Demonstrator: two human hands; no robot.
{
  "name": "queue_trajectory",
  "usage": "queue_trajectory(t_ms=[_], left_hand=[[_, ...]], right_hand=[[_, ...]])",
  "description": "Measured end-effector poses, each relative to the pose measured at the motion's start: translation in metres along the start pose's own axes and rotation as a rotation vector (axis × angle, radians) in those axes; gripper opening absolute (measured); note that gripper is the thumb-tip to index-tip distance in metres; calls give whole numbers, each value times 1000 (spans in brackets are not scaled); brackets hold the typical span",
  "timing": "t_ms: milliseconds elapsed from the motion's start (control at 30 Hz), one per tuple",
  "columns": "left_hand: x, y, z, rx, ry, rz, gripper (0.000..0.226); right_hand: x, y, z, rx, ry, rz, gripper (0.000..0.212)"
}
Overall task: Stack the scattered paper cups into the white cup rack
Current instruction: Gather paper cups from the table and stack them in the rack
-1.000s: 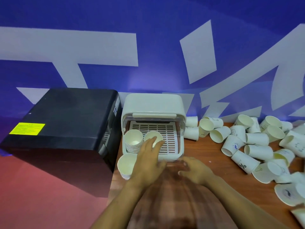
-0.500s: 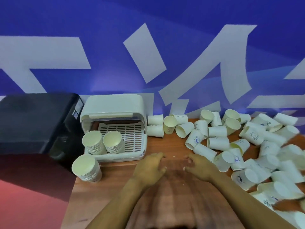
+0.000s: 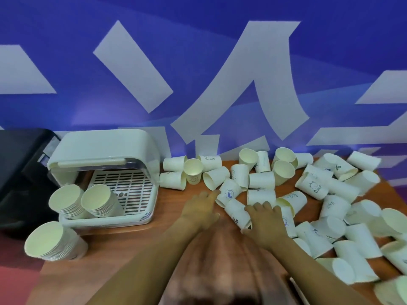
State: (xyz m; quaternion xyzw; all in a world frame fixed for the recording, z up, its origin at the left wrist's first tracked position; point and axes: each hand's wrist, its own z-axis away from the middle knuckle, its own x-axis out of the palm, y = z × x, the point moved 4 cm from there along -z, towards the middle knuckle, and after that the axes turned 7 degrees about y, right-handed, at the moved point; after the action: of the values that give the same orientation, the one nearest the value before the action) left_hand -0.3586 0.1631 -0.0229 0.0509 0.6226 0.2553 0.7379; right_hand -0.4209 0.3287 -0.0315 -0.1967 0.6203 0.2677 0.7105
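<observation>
While both hands sit at the near edge of the loose heap of white paper cups [image 3: 308,194], centre to right of frame, nothing is gripped yet. Left hand [image 3: 201,209]: fingers [image 3: 212,193] stretched flat, tips at a cup lying on its side [image 3: 229,192]. Right hand [image 3: 265,223]: fingers spread wide, resting over another fallen cup [image 3: 236,213], not closed round it.

Risks, judged: cups are light and lie at all angles, so a sideways sweep could roll them off the right edge; squeezing a thin wall could crush it and spoil nesting. The nested stack standing outside the rack [image 3: 52,241], lower left, leans near the worktop corner and could topple.

White plastic cup rack with slatted tray [image 3: 132,186], centre left, holds two leaning stacks [image 3: 88,203].

Brown wood-grain worktop [image 3: 171,201]; blue wall with pale grey shapes [image 3: 198,62] behind; black box [image 3: 17,168] at left.
</observation>
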Motion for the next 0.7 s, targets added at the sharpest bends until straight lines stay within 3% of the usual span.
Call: queue_trajectory(t_ms=[367, 700], left_hand=[[34, 25, -84, -43, -16, -90, 69], [57, 28, -116, -69, -47, -122, 68]], right_hand=[[33, 17, -35, -35, -5, 14, 74], [54, 27, -49, 17, -13, -59, 70]])
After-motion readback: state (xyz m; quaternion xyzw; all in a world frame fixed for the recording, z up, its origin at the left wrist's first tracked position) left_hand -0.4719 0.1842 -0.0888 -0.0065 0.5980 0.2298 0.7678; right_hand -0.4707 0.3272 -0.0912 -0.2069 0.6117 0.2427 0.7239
